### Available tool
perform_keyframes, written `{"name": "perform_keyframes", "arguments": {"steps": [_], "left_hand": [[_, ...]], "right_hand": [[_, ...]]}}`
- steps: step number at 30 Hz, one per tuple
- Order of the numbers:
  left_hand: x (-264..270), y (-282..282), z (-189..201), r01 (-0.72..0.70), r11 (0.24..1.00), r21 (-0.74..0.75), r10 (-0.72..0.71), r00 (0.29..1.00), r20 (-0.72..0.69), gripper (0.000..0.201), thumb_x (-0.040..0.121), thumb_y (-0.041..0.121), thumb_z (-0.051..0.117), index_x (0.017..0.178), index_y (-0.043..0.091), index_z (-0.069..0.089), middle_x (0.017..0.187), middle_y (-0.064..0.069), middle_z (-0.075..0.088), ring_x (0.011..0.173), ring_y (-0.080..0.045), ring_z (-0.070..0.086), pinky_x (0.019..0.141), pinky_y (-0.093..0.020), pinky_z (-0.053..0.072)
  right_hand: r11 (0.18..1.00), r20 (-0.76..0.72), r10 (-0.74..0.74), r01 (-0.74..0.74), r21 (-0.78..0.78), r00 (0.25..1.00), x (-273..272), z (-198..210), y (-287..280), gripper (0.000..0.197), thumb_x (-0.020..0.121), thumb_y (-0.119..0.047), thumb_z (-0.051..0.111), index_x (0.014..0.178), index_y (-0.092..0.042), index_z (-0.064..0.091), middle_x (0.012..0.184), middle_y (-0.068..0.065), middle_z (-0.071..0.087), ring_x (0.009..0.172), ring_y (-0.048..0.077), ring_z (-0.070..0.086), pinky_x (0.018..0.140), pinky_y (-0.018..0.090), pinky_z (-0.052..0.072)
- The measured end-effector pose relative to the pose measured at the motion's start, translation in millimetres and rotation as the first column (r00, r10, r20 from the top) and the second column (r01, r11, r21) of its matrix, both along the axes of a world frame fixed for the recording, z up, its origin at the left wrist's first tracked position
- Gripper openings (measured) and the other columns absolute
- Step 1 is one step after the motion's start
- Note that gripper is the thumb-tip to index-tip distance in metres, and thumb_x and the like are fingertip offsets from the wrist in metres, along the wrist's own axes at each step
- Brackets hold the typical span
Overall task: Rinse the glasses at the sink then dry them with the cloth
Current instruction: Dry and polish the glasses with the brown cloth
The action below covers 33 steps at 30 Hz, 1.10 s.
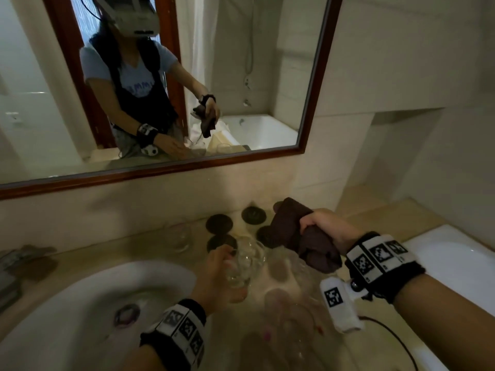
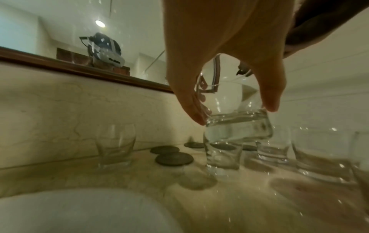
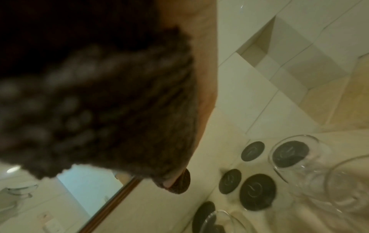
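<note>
My left hand (image 1: 222, 274) grips a clear glass tumbler (image 1: 245, 261) just above the counter, right of the sink (image 1: 88, 303). In the left wrist view the thumb and fingers (image 2: 189, 100) wrap the glass (image 2: 235, 110) near its thick base. My right hand (image 1: 321, 226) holds a bunched dark brown cloth (image 1: 302, 234) in the air beside the glass, apart from it. The cloth (image 3: 99, 102) fills most of the right wrist view. Several more clear glasses (image 2: 323, 151) stand on the counter under and between my hands.
Several dark round coasters (image 1: 219, 223) lie near the back wall. One glass (image 1: 179, 236) stands alone left of them. A framed mirror (image 1: 308, 145) hangs above the counter. A white bathtub rim (image 1: 455, 253) lies at right. A drain (image 1: 127, 314) sits in the sink bowl.
</note>
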<state>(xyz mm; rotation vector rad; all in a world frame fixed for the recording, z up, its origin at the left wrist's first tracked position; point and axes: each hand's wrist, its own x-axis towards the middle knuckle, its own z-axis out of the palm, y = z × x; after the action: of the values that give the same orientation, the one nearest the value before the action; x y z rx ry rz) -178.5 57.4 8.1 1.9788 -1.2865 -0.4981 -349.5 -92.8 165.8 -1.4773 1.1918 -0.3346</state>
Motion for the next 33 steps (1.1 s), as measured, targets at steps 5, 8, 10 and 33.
{"name": "perform_keyframes", "arguments": {"steps": [5, 8, 10, 33], "left_hand": [[-11, 1, -8, 0.04, 0.995, 0.096, -0.036, 0.999, -0.036, 0.083, 0.059, 0.026, 0.083, 0.128, 0.028, 0.036, 0.118, 0.01, 0.04, 0.111, -0.015, 0.048, 0.094, -0.038, 0.048], [-12, 1, -21, 0.05, 0.992, 0.116, -0.039, 0.995, -0.096, 0.084, 0.056, 0.027, 0.083, 0.125, 0.033, 0.036, 0.117, 0.011, 0.051, 0.107, -0.014, 0.055, 0.093, -0.04, 0.049], [-14, 2, -27, 0.039, 0.994, 0.099, -0.019, 0.982, -0.189, 0.076, 0.057, 0.027, 0.078, 0.12, 0.037, 0.037, 0.112, 0.008, 0.056, 0.102, -0.013, 0.058, 0.091, -0.041, 0.051], [-8, 1, -1, 0.189, 0.94, 0.283, -0.282, 0.897, 0.339, 0.105, 0.069, 0.049, 0.074, 0.148, 0.029, 0.008, 0.153, 0.008, 0.008, 0.142, -0.016, 0.01, 0.115, -0.036, 0.009]], "right_hand": [[0.998, -0.011, 0.051, -0.051, 0.039, 0.999, -4, -25, 4, 0.025, 0.079, 0.011, 0.047, 0.059, -0.002, 0.055, 0.045, 0.003, 0.056, 0.037, 0.012, 0.054, 0.035, 0.012, 0.036], [0.995, -0.006, 0.071, -0.071, 0.074, 0.997, -8, -34, 3, 0.029, 0.08, 0.011, 0.046, 0.057, -0.004, 0.055, 0.044, 0.003, 0.056, 0.037, 0.011, 0.054, 0.037, 0.013, 0.039], [0.995, -0.027, 0.079, -0.076, 0.071, 0.997, -7, -38, 4, 0.022, 0.078, 0.008, 0.048, 0.063, -0.004, 0.059, 0.058, 0.008, 0.057, 0.051, 0.018, 0.056, 0.048, 0.021, 0.043], [0.987, 0.036, 0.156, -0.157, 0.038, 0.987, -2, -46, 1, 0.019, 0.076, 0.009, 0.049, 0.073, -0.004, 0.062, 0.07, 0.011, 0.06, 0.064, 0.023, 0.058, 0.055, 0.024, 0.046]]}}
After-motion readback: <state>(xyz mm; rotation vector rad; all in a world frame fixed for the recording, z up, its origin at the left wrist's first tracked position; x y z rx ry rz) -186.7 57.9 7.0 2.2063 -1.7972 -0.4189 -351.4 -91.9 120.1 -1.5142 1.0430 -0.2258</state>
